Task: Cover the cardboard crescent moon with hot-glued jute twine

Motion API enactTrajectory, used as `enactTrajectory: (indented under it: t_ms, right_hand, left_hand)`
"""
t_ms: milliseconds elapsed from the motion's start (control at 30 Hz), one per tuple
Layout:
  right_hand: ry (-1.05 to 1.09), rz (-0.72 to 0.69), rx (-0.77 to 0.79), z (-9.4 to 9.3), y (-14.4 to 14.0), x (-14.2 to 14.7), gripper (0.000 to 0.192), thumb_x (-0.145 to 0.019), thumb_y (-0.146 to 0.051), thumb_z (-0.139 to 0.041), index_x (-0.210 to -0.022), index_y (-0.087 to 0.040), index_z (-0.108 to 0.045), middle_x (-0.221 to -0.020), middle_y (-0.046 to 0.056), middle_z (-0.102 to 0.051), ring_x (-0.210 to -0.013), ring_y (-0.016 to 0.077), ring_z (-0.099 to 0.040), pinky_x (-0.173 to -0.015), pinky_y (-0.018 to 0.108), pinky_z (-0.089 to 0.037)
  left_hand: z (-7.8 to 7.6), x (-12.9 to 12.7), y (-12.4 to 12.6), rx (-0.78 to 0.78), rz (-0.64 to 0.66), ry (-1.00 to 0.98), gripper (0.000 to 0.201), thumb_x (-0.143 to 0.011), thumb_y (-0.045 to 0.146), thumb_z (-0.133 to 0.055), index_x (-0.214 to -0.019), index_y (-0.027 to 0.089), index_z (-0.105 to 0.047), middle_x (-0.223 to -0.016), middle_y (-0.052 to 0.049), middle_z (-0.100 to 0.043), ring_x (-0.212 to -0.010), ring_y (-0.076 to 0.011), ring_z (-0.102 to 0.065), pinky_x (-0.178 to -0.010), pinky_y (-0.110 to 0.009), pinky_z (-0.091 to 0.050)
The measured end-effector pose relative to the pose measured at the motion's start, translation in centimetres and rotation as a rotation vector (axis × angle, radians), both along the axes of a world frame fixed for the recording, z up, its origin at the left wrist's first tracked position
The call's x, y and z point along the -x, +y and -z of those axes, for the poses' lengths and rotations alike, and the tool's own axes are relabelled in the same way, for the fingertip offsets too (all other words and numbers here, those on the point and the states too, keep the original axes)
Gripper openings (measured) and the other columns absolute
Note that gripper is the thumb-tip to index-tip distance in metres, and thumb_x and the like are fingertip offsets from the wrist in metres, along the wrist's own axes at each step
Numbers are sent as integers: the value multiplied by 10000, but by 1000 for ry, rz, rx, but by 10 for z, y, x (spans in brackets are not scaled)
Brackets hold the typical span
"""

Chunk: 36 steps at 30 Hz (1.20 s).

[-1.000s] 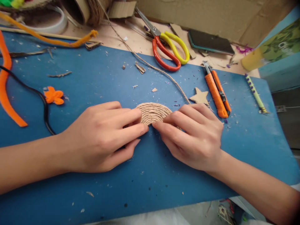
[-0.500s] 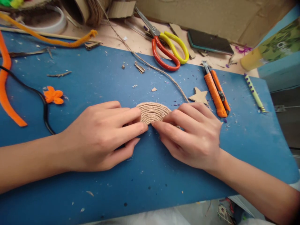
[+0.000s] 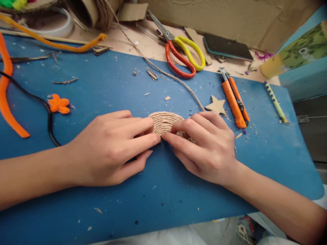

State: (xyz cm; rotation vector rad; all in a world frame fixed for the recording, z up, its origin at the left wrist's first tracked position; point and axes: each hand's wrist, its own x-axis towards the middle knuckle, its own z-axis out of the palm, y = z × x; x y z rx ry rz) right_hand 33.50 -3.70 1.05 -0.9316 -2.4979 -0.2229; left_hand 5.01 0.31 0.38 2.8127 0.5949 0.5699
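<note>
A flat round coil of jute twine [image 3: 165, 121] lies on a blue mat [image 3: 163, 190]. My left hand [image 3: 112, 149] rests on the coil's left half, fingers pressed down on it. My right hand [image 3: 204, 146] covers the right half, fingertips meeting the left ones at the coil's near edge. A loose twine strand [image 3: 163, 71] runs from the coil's right side up to a spool [image 3: 104, 12] at the back. Most of the coil is hidden under my fingers.
Red-and-yellow scissors [image 3: 182, 54], an orange utility knife [image 3: 233, 98], a cardboard star [image 3: 217, 105] and a green crayon [image 3: 276, 102] lie beyond my right hand. Orange pipe cleaners [image 3: 7, 98], a black cord [image 3: 41, 105] and an orange flower [image 3: 58, 104] are at left. A phone [image 3: 227, 47] sits at back.
My right hand has slid slightly left over the coil, covering more of it. My left hand has stayed in place.
</note>
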Motion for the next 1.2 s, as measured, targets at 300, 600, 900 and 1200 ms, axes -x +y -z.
enactTrajectory:
  t_ms: [300, 600, 900, 1200]
  right_hand:
    - [197, 78, -21, -15, 5, -12, 152, -1100, -110, -750, -1159, -245, -791, -1050, 53, -861, -887, 250, -739, -856, 465, -536]
    - [106, 555, 183, -33, 28, -55, 129, -1057, -269, -731, -1161, -253, -806, -891, 31, -832, -728, 247, -714, -742, 404, -465]
    - [25, 255, 412, -36, 10, -37, 209, -1154, -330, -642, -1250, -215, -788, -1112, 68, -878, -880, 254, -775, -872, 412, -526]
    - [94, 122, 619, -35, 15, -42, 446, -1149, -568, -727, -1408, -207, -768, -1277, 112, -857, -1137, 330, -802, -1028, 465, -539]
  left_hand:
    - [0, 4, -3, 56, 20, -82, 137, -1164, 175, -610, -1242, 250, -695, -1113, -59, -781, -822, -230, -609, -761, -426, -436]
    - [-10, 16, 30, 170, -10, 117, 654, -1070, 145, -529, -1711, 273, -515, -1884, -156, -522, -1757, -419, -501, -1335, -625, -450]
    - [-1, 23, 61, 251, 275, 148, 712, -1191, 321, -623, -1877, 404, -451, -1995, -109, -439, -1885, -388, -377, -1545, -670, -213]
    - [11, 15, 59, -120, 277, 21, 563, -1275, 613, -545, -1710, 261, -612, -1660, -212, -766, -1506, -355, -764, -1327, -531, -448]
